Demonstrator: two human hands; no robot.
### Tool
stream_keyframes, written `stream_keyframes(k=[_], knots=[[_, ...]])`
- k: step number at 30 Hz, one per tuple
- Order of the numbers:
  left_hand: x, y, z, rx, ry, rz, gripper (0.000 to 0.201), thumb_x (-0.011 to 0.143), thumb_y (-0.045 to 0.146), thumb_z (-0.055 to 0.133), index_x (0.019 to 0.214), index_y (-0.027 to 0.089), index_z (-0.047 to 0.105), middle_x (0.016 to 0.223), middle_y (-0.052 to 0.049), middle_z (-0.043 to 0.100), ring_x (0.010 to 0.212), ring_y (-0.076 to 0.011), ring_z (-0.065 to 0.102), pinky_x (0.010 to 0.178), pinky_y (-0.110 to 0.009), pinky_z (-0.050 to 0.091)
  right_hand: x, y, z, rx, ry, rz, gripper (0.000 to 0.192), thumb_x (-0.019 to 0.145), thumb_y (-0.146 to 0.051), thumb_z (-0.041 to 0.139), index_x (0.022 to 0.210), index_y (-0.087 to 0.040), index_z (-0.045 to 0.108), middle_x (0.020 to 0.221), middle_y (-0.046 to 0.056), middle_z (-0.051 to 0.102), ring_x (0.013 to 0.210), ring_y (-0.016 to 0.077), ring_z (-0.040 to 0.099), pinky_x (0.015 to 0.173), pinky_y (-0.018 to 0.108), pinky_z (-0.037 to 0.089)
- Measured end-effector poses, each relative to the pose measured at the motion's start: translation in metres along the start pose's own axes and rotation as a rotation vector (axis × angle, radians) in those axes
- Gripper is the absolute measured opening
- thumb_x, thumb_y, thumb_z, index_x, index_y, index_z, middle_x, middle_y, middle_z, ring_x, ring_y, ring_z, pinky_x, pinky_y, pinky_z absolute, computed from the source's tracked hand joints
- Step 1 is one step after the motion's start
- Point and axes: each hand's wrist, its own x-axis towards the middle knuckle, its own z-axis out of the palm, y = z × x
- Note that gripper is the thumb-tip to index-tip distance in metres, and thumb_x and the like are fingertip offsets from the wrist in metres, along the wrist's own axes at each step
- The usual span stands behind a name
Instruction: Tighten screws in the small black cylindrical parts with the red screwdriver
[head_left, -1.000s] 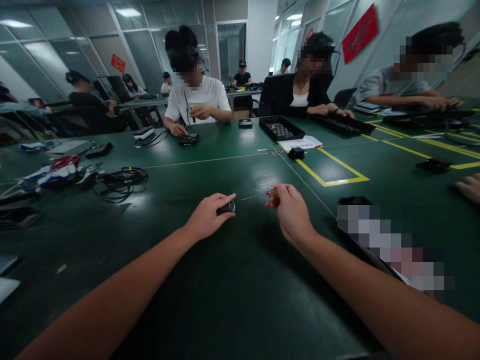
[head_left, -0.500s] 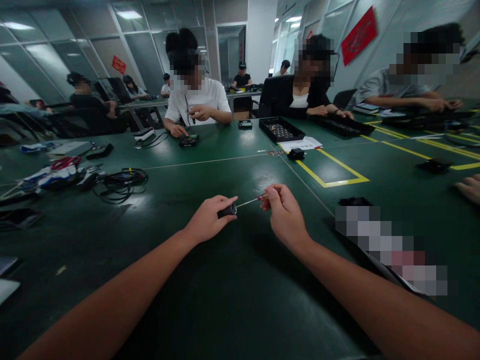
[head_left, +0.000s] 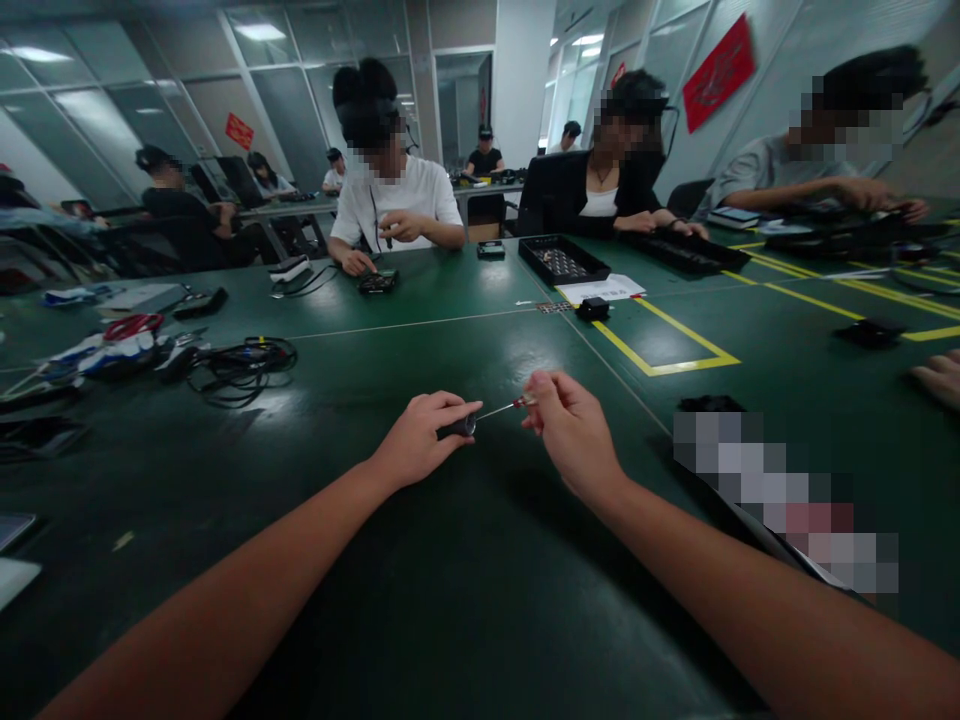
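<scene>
Head view: at a long green table [head_left: 465, 600] in a busy workroom, a worker's left hand [head_left: 420, 440] closes around a small dark cylinder [head_left: 459, 427], pinned low between thumb and fingers just above the tabletop. The right hand [head_left: 571, 430] pinches the red handle of a fine screwdriver [head_left: 501, 408], its thin metal shaft angled down and left so the tip meets the cylinder's shiny open end. Both forearms reach in from the near edge.

To the far left lies a tangle of black cables [head_left: 241, 362]; to the far right, a yellow-taped rectangle [head_left: 660, 345] marks the surface, with a black parts tray [head_left: 562, 258] beyond it. Co-workers sit along the far side, bent over their own pieces, and another person's hand [head_left: 937, 375] rests at the right edge.

The likely hazard is a slip: the shaft is slender and the cylinder round, so a sideways push could skate the tip off the rim into the left fingers, or roll the part free.
</scene>
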Motion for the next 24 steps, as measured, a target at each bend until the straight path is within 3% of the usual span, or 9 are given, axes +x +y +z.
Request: stream_keyframes(k=[3,11,19,24], knots=[[0.0012,0.0029,-0.0013,-0.016,0.006,0.000,0.047,0.090,0.023,0.074,0.136,0.027,0.066,0.122,-0.007,0.070,0.113,-0.0251,0.065,0.099,-0.045,0.050,0.0011,0.0018,-0.0010,0.026,0.022,0.022,0.027,0.092,-0.049,0.064,0.090,-0.022,0.064,0.074,-0.001,0.064,0.063,0.0148,0.058,0.060,0.031,0.047],[0.0038,0.0023,-0.0020,-0.072,0.060,-0.028,0.043,0.085,0.023,0.079,0.127,0.022,0.068,0.119,-0.008,0.073,0.112,-0.0253,0.067,0.102,-0.045,0.049,-0.0020,-0.0015,-0.0044,-0.108,0.019,-0.110,0.023,0.100,-0.043,0.052,0.091,-0.023,0.061,0.077,0.001,0.063,0.070,0.0177,0.059,0.070,0.036,0.046],[0.0027,0.0037,-0.0019,-0.032,0.092,-0.003,0.036,0.085,0.021,0.079,0.120,0.024,0.071,0.116,-0.007,0.073,0.109,-0.0255,0.067,0.098,-0.045,0.049,-0.0076,-0.0011,-0.0022,-0.132,-0.141,-0.168,0.017,0.101,-0.038,0.053,0.101,-0.023,0.061,0.084,0.001,0.066,0.079,0.0185,0.062,0.075,0.035,0.047],[0.0033,0.0018,-0.0033,0.017,0.091,-0.024,0.033,0.087,0.019,0.075,0.119,0.024,0.072,0.117,-0.007,0.072,0.111,-0.0262,0.065,0.099,-0.047,0.048,-0.0071,-0.0016,-0.0053,-0.229,-0.163,-0.196,0.017,0.102,-0.037,0.050,0.099,-0.023,0.061,0.083,0.001,0.064,0.078,0.0182,0.060,0.074,0.034,0.045]])
